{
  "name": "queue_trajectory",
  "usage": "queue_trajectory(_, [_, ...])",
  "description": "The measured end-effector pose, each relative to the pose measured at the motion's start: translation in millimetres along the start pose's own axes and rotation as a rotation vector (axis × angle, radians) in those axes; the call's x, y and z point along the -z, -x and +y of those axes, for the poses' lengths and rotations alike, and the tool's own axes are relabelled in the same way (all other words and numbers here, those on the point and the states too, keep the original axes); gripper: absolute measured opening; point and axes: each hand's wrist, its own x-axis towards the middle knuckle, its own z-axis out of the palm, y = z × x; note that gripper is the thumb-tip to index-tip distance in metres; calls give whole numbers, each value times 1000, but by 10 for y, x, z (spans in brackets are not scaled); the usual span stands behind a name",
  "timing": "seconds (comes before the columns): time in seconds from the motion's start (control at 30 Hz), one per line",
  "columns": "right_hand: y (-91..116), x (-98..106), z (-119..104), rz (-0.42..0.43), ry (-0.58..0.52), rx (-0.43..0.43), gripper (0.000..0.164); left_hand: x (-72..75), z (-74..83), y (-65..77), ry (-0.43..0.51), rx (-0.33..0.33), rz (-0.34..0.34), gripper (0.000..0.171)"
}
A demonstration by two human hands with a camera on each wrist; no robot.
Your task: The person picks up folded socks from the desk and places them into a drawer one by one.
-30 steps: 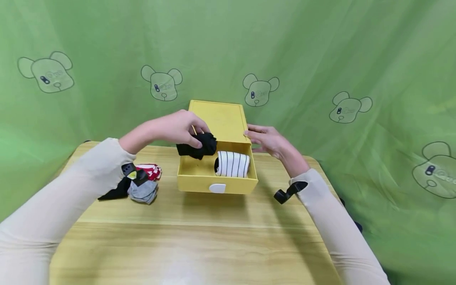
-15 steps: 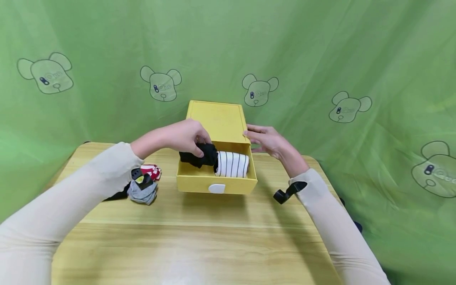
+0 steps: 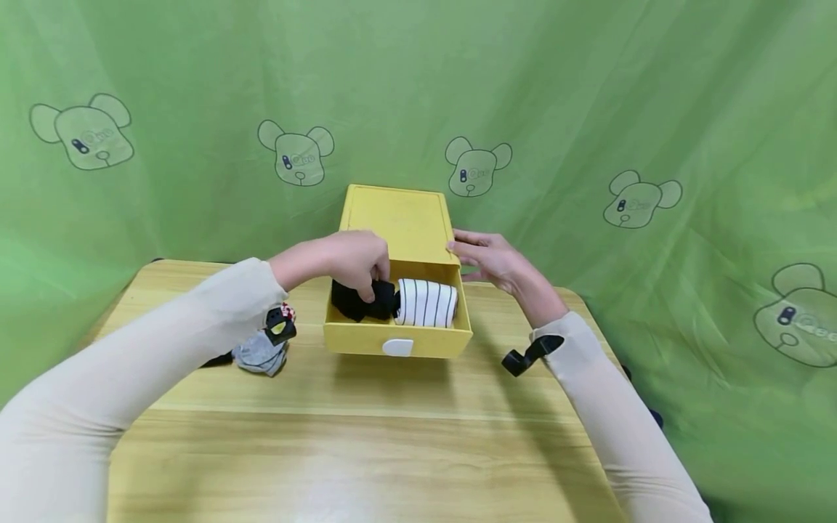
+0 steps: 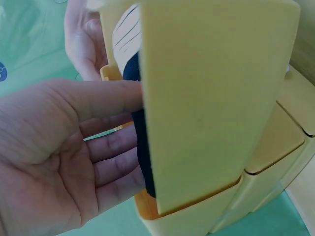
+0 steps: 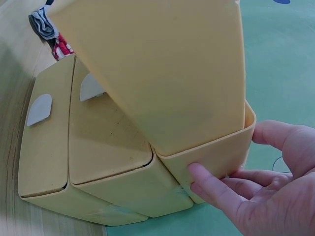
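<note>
Noted remotely: I see left hand [image 3: 358, 261] pinching the black sock [image 3: 381, 300] just under its fingers, long axis roughly left-right, in drawer [image 3: 360, 339] left half; right hand [image 3: 495, 261], farther, fingers released against cabinet [image 3: 399, 225].

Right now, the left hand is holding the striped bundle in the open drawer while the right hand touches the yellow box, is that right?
Not quite: the head view shows the left hand holding the black bundle in the open drawer, not the striped bundle. The rest is right.
</note>
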Motion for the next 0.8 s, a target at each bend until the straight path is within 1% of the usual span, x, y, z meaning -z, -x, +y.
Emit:
queue_trajectory(0.13, [3, 0, 3, -1, -2, 1, 68, -43, -3, -25, 29, -35, 18, 12])
queue_trajectory(0.27, [5, -4, 3, -3, -3, 2, 68, -75, -29, -40, 56, -44, 29, 13])
queue_trajectory(0.4, [9, -7, 0, -1, -4, 3, 67, -59, -44, -43, 77, -49, 7, 19])
queue_trajectory(0.57, [4, -1, 1, -6, 1, 5, 69, -35, -56, -73, 78, -55, -30, 23])
queue_trajectory(0.8, [0, 8, 5, -5, -3, -1, 69, 13, -20, -70, 75, -21, -79, 30])
